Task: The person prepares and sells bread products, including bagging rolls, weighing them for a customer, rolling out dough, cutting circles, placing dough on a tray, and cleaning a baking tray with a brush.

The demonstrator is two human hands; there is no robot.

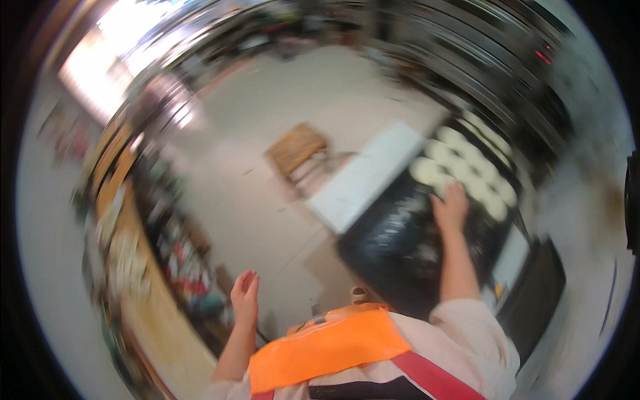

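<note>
Dough rounds (pixel 460 163), pale and flat, lie in rows along the far right end of a large black tray (pixel 393 247) ahead of me; the picture is blurred, so I cannot count them exactly. My right hand (pixel 451 207) reaches forward over the tray, fingers spread and lying flat at the near edge of the rows, touching or just above the closest round; I cannot tell which, and it grips nothing that I can see. Right forearm bare, stretched out from a light sleeve at the lower edge. My left hand (pixel 245 295) hangs in the air well apart from the tray, off to my left, palm open, fingers loosely curled upward, empty. White slab or board (pixel 363 179): lies just beside the tray on its left side, touching or nearly so. Wooden stool (pixel 298 148): stands on the pale floor (pixel 267 207) beyond the white slab. Long counter (pixel 153 307), crowded with blurred coloured items: runs along my left. Orange vest (pixel 327 347) with a red strap: on my chest, at the bottom of the view. Dark shelving (pixel 467 60): curves across the upper right, behind the tray.
</note>
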